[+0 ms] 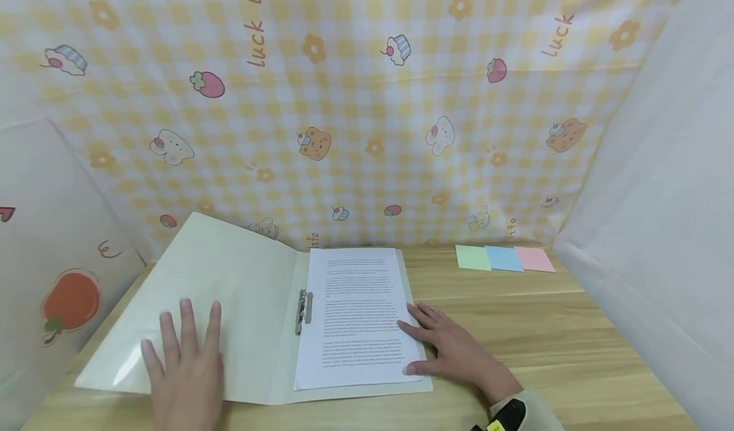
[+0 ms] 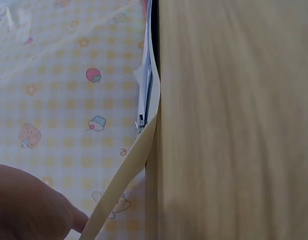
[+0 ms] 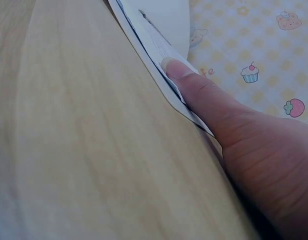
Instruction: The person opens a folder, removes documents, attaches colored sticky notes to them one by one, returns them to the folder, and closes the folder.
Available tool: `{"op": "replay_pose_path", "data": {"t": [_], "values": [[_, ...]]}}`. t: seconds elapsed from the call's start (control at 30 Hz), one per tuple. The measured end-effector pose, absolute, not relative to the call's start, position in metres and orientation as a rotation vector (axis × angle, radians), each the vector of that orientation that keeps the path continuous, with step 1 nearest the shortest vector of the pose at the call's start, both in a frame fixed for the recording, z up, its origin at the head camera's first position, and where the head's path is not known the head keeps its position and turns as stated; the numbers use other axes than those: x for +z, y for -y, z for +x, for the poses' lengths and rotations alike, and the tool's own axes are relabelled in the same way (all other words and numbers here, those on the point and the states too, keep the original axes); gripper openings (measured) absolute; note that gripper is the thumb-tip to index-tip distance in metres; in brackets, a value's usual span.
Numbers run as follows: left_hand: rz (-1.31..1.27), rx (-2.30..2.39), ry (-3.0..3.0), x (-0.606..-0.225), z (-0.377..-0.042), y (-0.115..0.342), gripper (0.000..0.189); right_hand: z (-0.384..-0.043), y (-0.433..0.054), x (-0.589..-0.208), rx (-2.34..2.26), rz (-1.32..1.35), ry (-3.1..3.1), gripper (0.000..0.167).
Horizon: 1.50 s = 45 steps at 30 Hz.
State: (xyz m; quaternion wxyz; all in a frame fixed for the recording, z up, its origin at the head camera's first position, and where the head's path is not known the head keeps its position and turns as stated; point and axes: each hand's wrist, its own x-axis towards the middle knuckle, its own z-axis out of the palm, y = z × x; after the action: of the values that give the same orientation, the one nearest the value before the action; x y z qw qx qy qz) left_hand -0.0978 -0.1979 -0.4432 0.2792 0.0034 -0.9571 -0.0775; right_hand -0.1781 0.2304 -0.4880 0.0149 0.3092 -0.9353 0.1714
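Observation:
A pale cream binder folder (image 1: 243, 303) lies opened out on the table, its left cover tilted up at the far corner. On its right side sits a stack of printed white paper (image 1: 358, 319), beside a metal clip (image 1: 301, 312) near the spine. My left hand (image 1: 188, 373) rests on the left cover with fingers spread. At the right edge of the papers is my right hand (image 1: 450, 348), fingers and thumb reaching onto the sheets. In the right wrist view its thumb (image 3: 194, 85) lies along the top of the stack's edge.
Green (image 1: 473, 257), blue (image 1: 504, 258) and pink sticky notes (image 1: 534, 259) lie in a row at the back right of the wooden table (image 1: 516, 316). A checked cloth (image 1: 344, 99) hangs behind, with pale side walls left and right.

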Motion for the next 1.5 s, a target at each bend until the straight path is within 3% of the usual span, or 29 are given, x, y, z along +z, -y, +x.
{"op": "replay_pose_path", "data": {"t": [0.13,0.4,0.87,1.2,1.3,1.5], "values": [[0.024,-0.257,2.64,-0.449,-0.104,0.208,0.089,-0.178,-0.23,-0.488,0.526,0.971,2.901,0.085],[0.159,-0.543,2.956,-0.453,-0.118,0.227,0.084,-0.177,-0.229,-0.487,0.538,0.966,2.902,0.086],[0.295,-0.928,3.239,-0.459,-0.132,0.241,0.095,-0.177,-0.229,-0.488,0.544,0.959,2.903,0.087],[0.312,-0.738,3.293,-0.459,-0.139,0.241,0.105,-0.177,-0.23,-0.489,0.527,0.971,2.875,0.084],[0.263,-0.599,3.238,-0.456,-0.139,0.24,0.097,-0.177,-0.23,-0.489,0.522,0.976,2.871,0.084],[0.086,-0.606,3.048,-0.448,-0.143,0.228,0.061,-0.177,-0.23,-0.49,0.531,0.964,2.88,0.084]]}}
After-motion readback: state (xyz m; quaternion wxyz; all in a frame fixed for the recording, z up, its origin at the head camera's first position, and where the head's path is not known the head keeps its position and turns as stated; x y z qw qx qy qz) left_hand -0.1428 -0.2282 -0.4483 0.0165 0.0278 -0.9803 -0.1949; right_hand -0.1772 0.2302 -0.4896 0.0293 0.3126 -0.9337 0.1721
